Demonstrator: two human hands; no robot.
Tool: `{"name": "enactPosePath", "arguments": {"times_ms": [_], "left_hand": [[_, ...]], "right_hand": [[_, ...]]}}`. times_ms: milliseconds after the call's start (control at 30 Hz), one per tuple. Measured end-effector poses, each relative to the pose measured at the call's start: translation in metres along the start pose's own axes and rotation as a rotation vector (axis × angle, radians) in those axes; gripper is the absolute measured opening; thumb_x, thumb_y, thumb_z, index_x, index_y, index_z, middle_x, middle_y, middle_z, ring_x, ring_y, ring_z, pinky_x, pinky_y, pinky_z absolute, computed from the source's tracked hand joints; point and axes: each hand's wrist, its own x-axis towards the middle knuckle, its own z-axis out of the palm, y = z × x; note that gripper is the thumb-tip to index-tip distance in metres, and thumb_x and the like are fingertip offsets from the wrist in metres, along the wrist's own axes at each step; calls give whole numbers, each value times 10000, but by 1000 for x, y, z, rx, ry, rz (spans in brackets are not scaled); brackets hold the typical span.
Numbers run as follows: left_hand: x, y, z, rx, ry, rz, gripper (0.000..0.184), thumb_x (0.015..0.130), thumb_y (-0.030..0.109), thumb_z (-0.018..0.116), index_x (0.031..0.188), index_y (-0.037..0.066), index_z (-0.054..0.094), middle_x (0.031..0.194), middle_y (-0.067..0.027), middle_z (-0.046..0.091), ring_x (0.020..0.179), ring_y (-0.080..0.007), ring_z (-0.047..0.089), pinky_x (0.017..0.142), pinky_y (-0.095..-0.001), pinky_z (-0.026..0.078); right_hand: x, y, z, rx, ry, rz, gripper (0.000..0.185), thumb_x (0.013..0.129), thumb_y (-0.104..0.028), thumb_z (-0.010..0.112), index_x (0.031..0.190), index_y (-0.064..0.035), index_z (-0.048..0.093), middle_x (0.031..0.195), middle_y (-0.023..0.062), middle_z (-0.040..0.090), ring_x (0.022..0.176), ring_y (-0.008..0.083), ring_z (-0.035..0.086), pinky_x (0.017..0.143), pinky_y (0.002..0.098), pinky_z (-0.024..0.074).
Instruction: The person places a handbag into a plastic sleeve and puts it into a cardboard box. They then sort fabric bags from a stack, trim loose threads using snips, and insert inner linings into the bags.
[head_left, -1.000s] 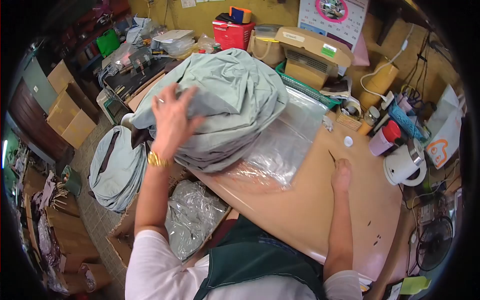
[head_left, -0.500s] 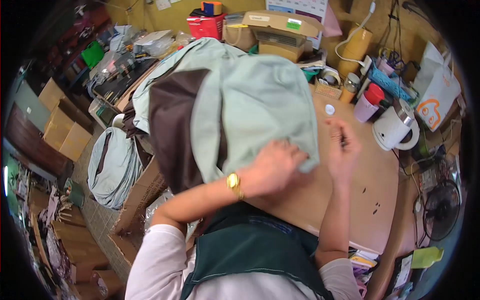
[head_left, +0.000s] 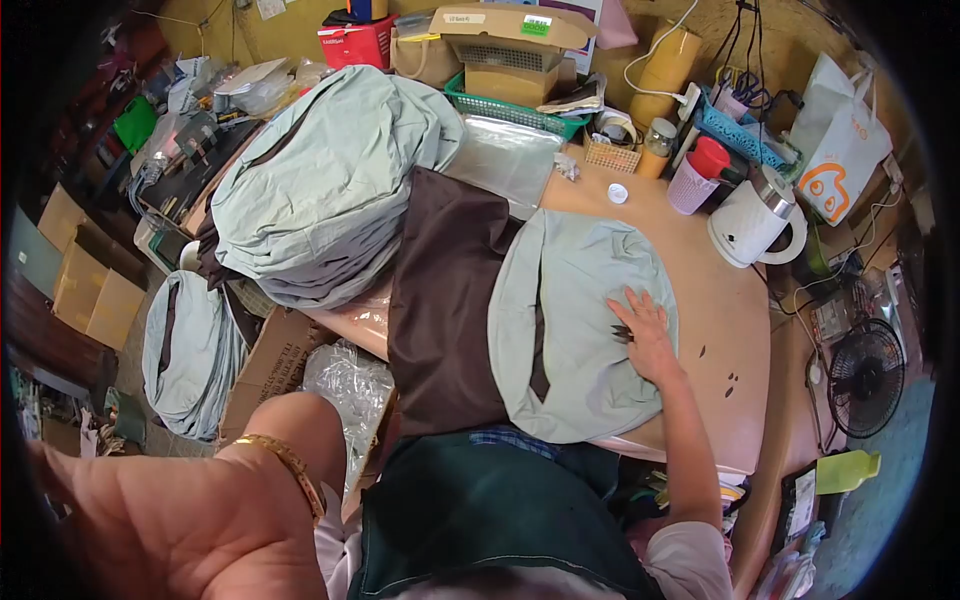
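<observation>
A pale grey-green cloth piece [head_left: 590, 330] with a slit opening and a dark brown fabric part [head_left: 450, 310] lies spread on the table in front of me. My right hand [head_left: 645, 335] rests on its pale section, fingers spread. A small dark pointed tool [head_left: 621, 332], perhaps snips, sticks out from under those fingers. Close to the camera at the lower left is my left hand [head_left: 180, 520], palm showing; its fingers run into the dark edge of the view. Beyond the cloth piece, a thick pile of similar pale cloths [head_left: 330, 190] is stacked.
Clear plastic bags [head_left: 508, 160] lie behind the cloth. A white kettle [head_left: 757, 222], a pink cup [head_left: 693, 190] and a blue basket [head_left: 745, 135] stand at the right. On the left are an open carton [head_left: 265, 370] and more folded cloths [head_left: 195, 350]. A black fan [head_left: 866, 378] is far right.
The cloth piece has come down off the pile and now lies flat nearer me. My left hand has left it and swung to the lower left; my right hand has moved onto it.
</observation>
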Motion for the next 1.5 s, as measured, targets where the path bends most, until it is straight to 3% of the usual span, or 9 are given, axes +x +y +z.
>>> {"name": "enactPosePath", "arguments": {"times_ms": [167, 267, 333, 467, 667, 800, 1000, 1233, 1500], "left_hand": [[-11, -2, -6, -6, 175, 110, 241, 809, 251, 623, 952, 59, 603, 919, -99, 585, 919, -260, 532, 906, -449, 390], [-26, -12, 6, 62, 250, 63, 274, 823, 253, 596, 996, 42, 597, 961, -116, 582, 970, -271, 522, 916, -449, 380], [-52, -22, 30, 118, 104, -169, 297, 832, 255, 579, 1025, 30, 593, 989, -128, 580, 1005, -277, 515, 923, -449, 374], [-198, -33, 151, -534, -435, -967, 417, 767, -175, 470, 1145, -3, 463, 1201, -170, 488, 1026, -315, 557, 872, -345, 473], [-271, -22, 132, -51, -1296, -676, 676, 877, 347, 582, 1435, 58, 333, 1491, -245, 257, 1390, -427, 217, 1125, -560, 156], [-252, -5, 151, -43, -1381, -486, 766, 837, 485, 607, 1436, 85, 346, 1474, -225, 316, 1387, -412, 247, 1080, -656, 136], [-257, -5, 170, -131, -1269, -543, 562, 922, 264, 510, 1399, 6, 365, 1439, -200, 387, 1357, -353, 335, 1120, -519, 210], [-256, -10, 136, 12, -1474, -482, 738, 913, 476, 493, 1450, 11, 291, 1529, -148, 254, 1411, -336, 237, 1122, -538, 199], [-230, -8, 159, 166, -1717, -441, 514, 886, 304, 578, 1268, -37, 521, 1356, -174, 485, 1271, -343, 439, 1014, -484, 365]], "right_hand": [[-5, 28, -22, 5, -54, -27, 690, 735, 142, 439, 1336, -186, 524, 1490, 146, 344, 1411, 363, 232, 1142, 512, 182], [-3, 40, -33, 34, 74, 2, 385, 817, 37, 503, 1177, -51, 603, 1276, 185, 563, 1168, 324, 551, 975, 344, 439], [10, 4, -40, 265, 148, 145, 284, 832, 16, 527, 1102, -28, 607, 1098, 167, 616, 1020, 273, 597, 890, 336, 464], [35, -64, 19, 584, 220, 203, 162, 824, -89, 652, 945, -4, 585, 767, 86, 652, 726, 137, 587, 694, 289, 473], [30, -22, 8, 670, 197, 100, 149, 774, -59, 645, 903, 2, 601, 844, 63, 647, 760, 138, 595, 702, 277, 477], [37, -36, -36, 651, 290, 223, 156, 818, -135, 664, 900, -14, 609, 773, 64, 638, 745, 160, 604, 690, 307, 480], [42, -74, 25, -35, 369, 239, 158, 839, -128, 650, 950, -35, 588, 902, 138, 628, 835, 315, 632, 715, 375, 499], [11, -31, 10, 259, 265, 27, 292, 685, 80, 637, 947, -43, 590, 951, 121, 607, 871, 311, 624, 749, 394, 502], [-5, -20, 13, 443, 225, 82, 177, 817, -139, 690, 960, -36, 671, 890, 99, 611, 846, 290, 619, 749, 358, 486]]}}
